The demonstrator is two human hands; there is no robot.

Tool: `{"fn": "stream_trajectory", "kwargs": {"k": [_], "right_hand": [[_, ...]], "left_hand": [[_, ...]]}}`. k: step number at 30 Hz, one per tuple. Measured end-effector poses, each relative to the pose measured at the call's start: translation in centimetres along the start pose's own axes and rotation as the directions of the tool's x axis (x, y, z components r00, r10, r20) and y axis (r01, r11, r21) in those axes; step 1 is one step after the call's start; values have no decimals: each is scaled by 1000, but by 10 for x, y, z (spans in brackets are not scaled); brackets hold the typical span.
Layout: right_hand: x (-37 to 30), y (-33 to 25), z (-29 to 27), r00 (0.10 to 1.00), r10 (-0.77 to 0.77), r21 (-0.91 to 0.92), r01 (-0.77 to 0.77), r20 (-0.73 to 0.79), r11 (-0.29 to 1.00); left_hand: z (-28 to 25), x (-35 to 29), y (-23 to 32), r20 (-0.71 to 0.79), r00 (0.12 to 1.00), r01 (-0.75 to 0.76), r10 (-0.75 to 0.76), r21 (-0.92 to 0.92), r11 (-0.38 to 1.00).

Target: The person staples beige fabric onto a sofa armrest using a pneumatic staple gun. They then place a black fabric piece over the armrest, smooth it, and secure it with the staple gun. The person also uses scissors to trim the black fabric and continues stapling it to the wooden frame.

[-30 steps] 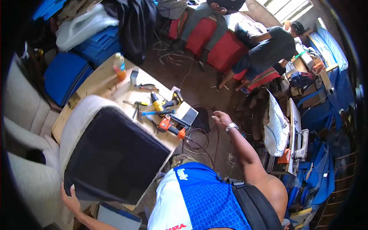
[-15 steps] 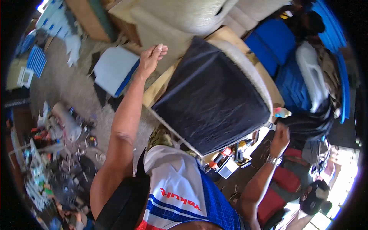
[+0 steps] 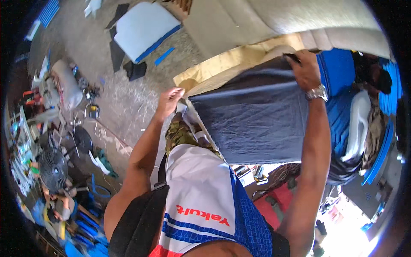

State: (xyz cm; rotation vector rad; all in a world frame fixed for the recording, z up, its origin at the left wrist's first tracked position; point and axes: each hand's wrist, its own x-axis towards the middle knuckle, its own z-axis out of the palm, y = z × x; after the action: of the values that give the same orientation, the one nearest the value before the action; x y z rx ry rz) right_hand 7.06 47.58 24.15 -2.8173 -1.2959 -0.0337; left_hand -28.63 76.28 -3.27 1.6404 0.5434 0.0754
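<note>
A dark black cloth point(image 3: 252, 115) lies spread over a padded seat cushion, whose pale beige edge point(image 3: 227, 77) shows along the far side. My right hand point(image 3: 306, 70), with a metal watch on the wrist, is closed on the cloth's far right edge. The fabric there is bunched at the fingertips. By the cushion's left corner is my left hand point(image 3: 168, 103), its fingers pressed together; whether they pinch the cushion's edge cannot be made out. Under the cushion's far side runs a light wooden board point(image 3: 188, 79).
Large beige upholstered pieces point(image 3: 274, 17) stand beyond the board. A white-and-blue pad point(image 3: 145, 30) lies on the floor at far left. Blue padded pieces point(image 3: 338, 68) are stacked at right. Tools point(image 3: 259, 173) sit below the cushion's near edge. A fan point(image 3: 53, 169) and clutter fill the left.
My view has turned. My right hand has gone from beside the cushion's near right corner to the cloth's far right edge. My left hand has come down to the left corner.
</note>
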Motion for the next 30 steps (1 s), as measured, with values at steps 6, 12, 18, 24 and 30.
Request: {"fn": "stream_trajectory", "kwargs": {"k": [6, 12, 18, 24, 30], "right_hand": [[3, -6, 8, 962, 273, 499, -224, -26, 837], [14, 2, 14, 908, 416, 521, -377, 46, 765], [24, 12, 7, 799, 489, 588, -594, 350, 549], [16, 23, 22, 851, 425, 604, -521, 309, 603], [6, 7, -16, 885, 464, 581, -393, 30, 713]], "left_hand": [[16, 0, 2, 111, 992, -67, 53, 121, 990], [91, 28, 101, -38, 887, -409, 459, 396, 822], [163, 76, 221, -50, 622, -705, 781, 397, 587], [196, 94, 253, -32, 667, -677, 744, 390, 624], [195, 128, 256, 59, 830, -558, 555, 61, 828]]}}
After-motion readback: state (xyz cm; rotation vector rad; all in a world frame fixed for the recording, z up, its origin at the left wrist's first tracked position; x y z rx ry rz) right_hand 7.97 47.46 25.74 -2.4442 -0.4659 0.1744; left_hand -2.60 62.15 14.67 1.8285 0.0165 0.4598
